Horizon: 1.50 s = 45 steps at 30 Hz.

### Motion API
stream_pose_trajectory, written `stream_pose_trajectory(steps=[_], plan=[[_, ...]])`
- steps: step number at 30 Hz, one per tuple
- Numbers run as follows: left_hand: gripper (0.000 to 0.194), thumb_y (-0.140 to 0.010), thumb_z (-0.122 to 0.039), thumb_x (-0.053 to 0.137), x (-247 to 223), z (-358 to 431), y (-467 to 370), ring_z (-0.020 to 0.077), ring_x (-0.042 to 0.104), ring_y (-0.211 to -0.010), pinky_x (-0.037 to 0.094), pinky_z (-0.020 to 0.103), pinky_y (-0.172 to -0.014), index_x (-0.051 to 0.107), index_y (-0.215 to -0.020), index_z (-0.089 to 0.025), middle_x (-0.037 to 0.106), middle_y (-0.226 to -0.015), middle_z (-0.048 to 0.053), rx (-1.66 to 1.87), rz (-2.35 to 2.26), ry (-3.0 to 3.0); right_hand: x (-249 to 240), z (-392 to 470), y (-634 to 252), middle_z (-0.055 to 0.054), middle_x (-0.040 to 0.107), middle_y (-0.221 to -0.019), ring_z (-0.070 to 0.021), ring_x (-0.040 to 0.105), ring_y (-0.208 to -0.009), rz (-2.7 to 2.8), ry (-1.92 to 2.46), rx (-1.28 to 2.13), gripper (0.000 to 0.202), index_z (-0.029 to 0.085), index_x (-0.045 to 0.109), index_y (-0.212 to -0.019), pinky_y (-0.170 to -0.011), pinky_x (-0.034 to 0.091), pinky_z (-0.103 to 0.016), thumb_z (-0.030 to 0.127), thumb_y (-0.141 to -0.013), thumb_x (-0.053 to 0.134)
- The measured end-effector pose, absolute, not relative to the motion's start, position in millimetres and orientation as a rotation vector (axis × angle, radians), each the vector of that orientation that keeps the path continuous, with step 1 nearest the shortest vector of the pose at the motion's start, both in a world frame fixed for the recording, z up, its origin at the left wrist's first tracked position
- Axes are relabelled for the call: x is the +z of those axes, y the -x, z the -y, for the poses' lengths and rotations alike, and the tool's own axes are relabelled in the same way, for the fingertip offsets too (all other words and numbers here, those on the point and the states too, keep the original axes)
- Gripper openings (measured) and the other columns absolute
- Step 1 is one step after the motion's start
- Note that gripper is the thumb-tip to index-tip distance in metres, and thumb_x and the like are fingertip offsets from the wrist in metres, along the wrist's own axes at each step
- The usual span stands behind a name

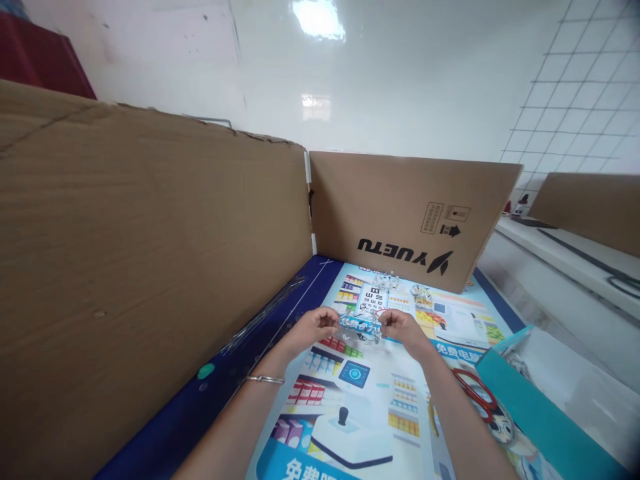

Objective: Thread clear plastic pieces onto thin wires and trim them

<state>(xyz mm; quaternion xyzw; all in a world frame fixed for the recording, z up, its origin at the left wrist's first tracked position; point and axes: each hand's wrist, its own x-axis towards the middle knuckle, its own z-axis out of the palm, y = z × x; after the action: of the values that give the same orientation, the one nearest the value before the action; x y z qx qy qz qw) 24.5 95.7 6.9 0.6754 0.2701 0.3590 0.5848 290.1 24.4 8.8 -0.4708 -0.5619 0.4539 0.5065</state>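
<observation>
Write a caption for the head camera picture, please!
Left hand and right hand hold a shiny clear thing over a printed sheet, before a cardboard panel.

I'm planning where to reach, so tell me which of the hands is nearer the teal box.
Right. The right hand is up and to the left of the teal box in the view; the left hand is farther left, across the clear object.

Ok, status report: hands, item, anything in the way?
Left hand, right hand holding transparent item at opposite ends. Similar pieces and cardboard panel beyond, neither blocking.
</observation>
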Motion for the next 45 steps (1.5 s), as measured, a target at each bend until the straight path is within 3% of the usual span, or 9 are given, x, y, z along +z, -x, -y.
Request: stream_pose_trajectory(steps=[9,12,15,17,22,26,34,39,45], plan=[[0.071,-0.058,-0.029,0.076,11,-90,-18,0.0277,0.044,-0.117,0.037,0.038,-0.093,0.047,-0.123,-0.024,0.045,-0.129,0.011,0.714,-0.631,-1.738,13,-27,-278,0.003,0.052,-0.061,-0.0103,0.045,-0.056,1.5,1.265,1.006,0.018,0.018,0.063,-0.078,-0.052,0.033,-0.023,0.018,-0.06,0.065],[0.101,-0.047,-0.034,0.081,13,-81,-29,0.0302,0.027,-0.129,0.027,0.04,-0.102,0.032,-0.135,-0.026,0.027,-0.143,0.01,0.68,-0.639,-1.9,16,-25,-273,0.003,0.053,-0.065,-0.01,0.046,-0.058,1.531,1.262,1.011,0.019,0.018,0.063,-0.079,-0.054,0.034,-0.022,0.017,-0.061,0.064],[0.112,-0.037,-0.037,0.083,9,-69,-47,0.031,0.018,-0.131,0.016,0.042,-0.107,0.03,-0.136,-0.025,0.027,-0.143,0.009,0.65,-0.759,-2.214,21,-22,-269,0.004,0.054,-0.067,-0.0092,0.046,-0.059,1.554,1.249,1.014,0.019,0.017,0.062,-0.081,-0.055,0.035,-0.022,0.017,-0.061,0.063],[0.103,-0.039,-0.032,0.082,4,-61,-59,0.0314,0.023,-0.129,0.015,0.043,-0.106,0.038,-0.131,-0.025,0.035,-0.139,0.009,0.715,-0.85,-2.252,25,-20,-265,0.004,0.053,-0.066,-0.0087,0.046,-0.058,1.567,1.244,1.017,0.019,0.016,0.062,-0.08,-0.054,0.035,-0.021,0.018,-0.062,0.062],[0.037,-0.06,-0.016,0.064,-7,-50,-76,0.0306,0.044,-0.111,0.025,0.043,-0.097,0.06,-0.096,-0.02,0.058,-0.108,0.009,0.818,-0.93,-2.113,36,-15,-254,0.005,0.052,-0.063,-0.0083,0.046,-0.057,1.602,1.244,1.027,0.018,0.016,0.063,-0.081,-0.052,0.034,-0.02,0.018,-0.063,0.063],[0.016,-0.064,-0.016,0.059,-9,-54,-77,0.026,0.053,-0.094,0.035,0.036,-0.087,0.062,-0.079,-0.02,0.063,-0.088,0.006,0.86,-0.902,-1.91,49,-8,-244,0.003,0.054,-0.069,-0.0088,0.049,-0.06,1.605,1.237,0.997,0.021,0.016,0.063,-0.087,-0.054,0.037,-0.02,0.021,-0.067,0.064],[0.034,-0.076,-0.041,0.056,-4,-67,-62,0.0215,0.061,-0.085,0.045,0.029,-0.07,0.061,-0.098,-0.015,0.065,-0.097,0.01,0.957,-0.751,-1.372,26,-23,-258,-0.006,0.06,-0.096,-0.0159,0.059,-0.077,1.418,1.467,0.609,0.034,0.018,0.053,-0.106,-0.062,0.048,-0.026,0.041,-0.084,0.041],[0.036,-0.074,-0.042,0.061,-5,-72,-59,0.0216,0.06,-0.094,0.045,0.027,-0.071,0.061,-0.098,-0.016,0.063,-0.104,0.011,1.019,-0.707,-1.15,-16,-32,-249,-0.006,0.059,-0.092,-0.0178,0.057,-0.077,1.557,1.595,0.425,0.023,0.018,0.058,-0.093,-0.071,0.045,-0.031,0.028,-0.081,0.042],[0.027,-0.066,-0.032,0.07,3,-78,-54,0.0131,0.059,-0.079,0.041,0.022,-0.068,0.061,-0.088,-0.02,0.064,-0.102,0.004,1.096,-0.676,-1.073,-32,-28,-230,-0.004,0.058,-0.088,-0.0185,0.052,-0.09,1.891,1.659,0.231,0.018,0.022,0.064,-0.08,-0.078,0.037,-0.027,0.017,-0.078,0.046]])
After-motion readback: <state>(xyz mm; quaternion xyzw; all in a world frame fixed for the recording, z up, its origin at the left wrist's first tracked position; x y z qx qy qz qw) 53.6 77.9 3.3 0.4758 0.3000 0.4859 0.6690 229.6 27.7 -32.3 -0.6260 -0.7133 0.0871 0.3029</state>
